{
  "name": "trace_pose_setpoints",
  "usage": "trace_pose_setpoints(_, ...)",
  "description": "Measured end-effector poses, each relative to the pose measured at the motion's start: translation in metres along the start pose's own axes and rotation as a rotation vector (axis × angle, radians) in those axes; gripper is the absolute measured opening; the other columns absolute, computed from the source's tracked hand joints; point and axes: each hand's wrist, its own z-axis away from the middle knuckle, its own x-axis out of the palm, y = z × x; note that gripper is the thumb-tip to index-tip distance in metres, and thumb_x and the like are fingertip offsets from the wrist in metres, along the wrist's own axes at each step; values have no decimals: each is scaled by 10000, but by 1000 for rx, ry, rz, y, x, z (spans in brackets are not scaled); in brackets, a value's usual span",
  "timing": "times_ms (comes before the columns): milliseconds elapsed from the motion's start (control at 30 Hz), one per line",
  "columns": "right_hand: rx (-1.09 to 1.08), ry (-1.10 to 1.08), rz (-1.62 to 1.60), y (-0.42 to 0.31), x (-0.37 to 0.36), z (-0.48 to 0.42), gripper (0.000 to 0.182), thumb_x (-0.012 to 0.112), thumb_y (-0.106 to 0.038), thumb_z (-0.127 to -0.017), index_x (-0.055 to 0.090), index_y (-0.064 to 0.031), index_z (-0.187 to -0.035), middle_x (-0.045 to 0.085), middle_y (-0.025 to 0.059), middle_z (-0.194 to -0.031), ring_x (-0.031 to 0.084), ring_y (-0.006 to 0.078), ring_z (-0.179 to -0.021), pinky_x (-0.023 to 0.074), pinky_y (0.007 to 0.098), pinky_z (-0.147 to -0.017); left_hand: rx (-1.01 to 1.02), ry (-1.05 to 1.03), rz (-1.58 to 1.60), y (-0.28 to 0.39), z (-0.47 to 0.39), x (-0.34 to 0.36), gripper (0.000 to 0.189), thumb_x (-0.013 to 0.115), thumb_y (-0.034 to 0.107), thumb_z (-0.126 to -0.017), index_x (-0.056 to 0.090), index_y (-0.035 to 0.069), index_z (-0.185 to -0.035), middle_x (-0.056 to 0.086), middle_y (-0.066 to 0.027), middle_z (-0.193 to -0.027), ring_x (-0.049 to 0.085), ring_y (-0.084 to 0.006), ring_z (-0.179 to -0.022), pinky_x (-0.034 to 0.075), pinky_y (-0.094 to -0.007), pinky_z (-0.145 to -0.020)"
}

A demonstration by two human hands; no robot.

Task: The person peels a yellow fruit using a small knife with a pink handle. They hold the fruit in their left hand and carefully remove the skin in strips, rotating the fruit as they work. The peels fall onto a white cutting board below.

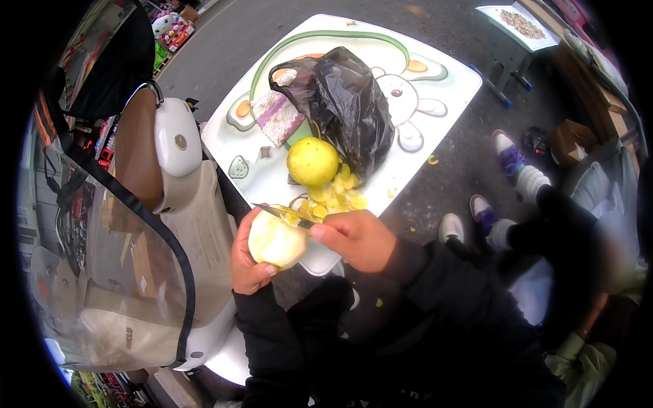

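Observation:
My left hand (pixel 249 260) cups a mostly peeled, pale round fruit (pixel 275 245) just off the near corner of a white folding table (pixel 438 122). In my right hand (pixel 359 239) is a knife (pixel 285 215), its dark blade lying across the top of the fruit. Yellow peel clings around the blade. Beyond my hands, a heap of yellow peel pieces (pixel 339 194) lies on the table. A whole yellow fruit (pixel 312 161) with its skin on rests against that heap. Behind it is a black plastic bag (pixel 347 102), and a white-and-purple knitted cloth (pixel 278 115) lies beside the bag.
A parked scooter (pixel 189 229) with a clear rain shield (pixel 132 265) stands close on the left. At right, a person's legs and purple sneakers (pixel 510 158) are near the table. A small table (pixel 515 30) holding a spread of small pieces stands far right, with a cardboard box (pixel 571 140) below.

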Motion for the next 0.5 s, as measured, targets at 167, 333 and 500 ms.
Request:
trace_pose_setpoints(167,5,-56,-45,0,3,2,530,566,-415,-1029,558,-4,-696,444,61,-541,411,140,-509,384,341,-512,12,-63,-12,1,-1,-4,1053,869,116,-621,315,-37,-1502,522,-178,-1430,556,-270,-1300,453,-386,-1097)
trace_pose_setpoints(333,4,-70,-61,2,1,3,540,563,-424,-1030,552,-7,-688,430,46,-535,394,125,-509,373,339,-503,14,-86,-59,4,0,-5,1043,885,121,-606,346,-36,-1485,498,-177,-1456,540,-275,-1316,451,-392,-1100)
trace_pose_setpoints(500,-15,-77,-73,1,0,2,545,564,-429,-1029,553,-3,-690,420,46,-543,382,121,-523,370,338,-509,19,-83,-86,8,2,-3,1048,909,141,-593,367,-36,-1473,498,-189,-1455,543,-285,-1315,452,-406,-1102)
